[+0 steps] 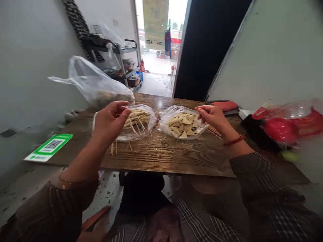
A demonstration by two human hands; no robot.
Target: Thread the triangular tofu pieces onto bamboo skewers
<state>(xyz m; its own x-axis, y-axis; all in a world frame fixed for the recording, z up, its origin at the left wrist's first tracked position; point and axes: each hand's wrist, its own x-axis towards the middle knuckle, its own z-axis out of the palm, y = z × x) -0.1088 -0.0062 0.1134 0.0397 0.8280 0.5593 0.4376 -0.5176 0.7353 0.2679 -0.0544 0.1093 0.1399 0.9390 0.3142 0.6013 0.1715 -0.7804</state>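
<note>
My left hand is raised over the left side of a clear plastic bag, thumb and fingers curled close together. What they pinch, if anything, is too small to make out. Inside that bag lie pale, flat pieces on thin wooden skewers, with several stick ends poking over its near edge. To the right, another clear bag lies open, filled with beige triangular slices that look like tofu. My right hand is at this bag's right rim, fingertips pinched together; their contents cannot be made out.
Both bags rest on a dark wooden table. A larger filled plastic bag stands behind my left hand. Bare thin sticks lie beneath my right hand. A green QR-code card is at left, red plastic-wrapped items at right.
</note>
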